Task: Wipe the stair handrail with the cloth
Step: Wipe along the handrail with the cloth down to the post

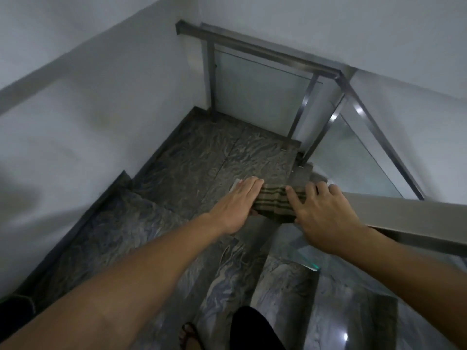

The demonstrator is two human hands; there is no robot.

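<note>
A dark green cloth (274, 203) with pale stripes is draped over the near end of a flat steel handrail (409, 213), which runs off to the right. My left hand (236, 204) lies flat with fingers together on the cloth's left end. On the cloth's right part, where it covers the rail, my right hand (328, 213) presses down with fingers spread. The rail under the cloth is hidden.
Grey marbled stairs (202, 160) turn down past a landing. Glass panels (353, 157) with steel posts stand under the rails, and another rail (265, 50) runs along the landing's far side. White walls close in at the left. A foot in a sandal (188, 334) stands on a lower step.
</note>
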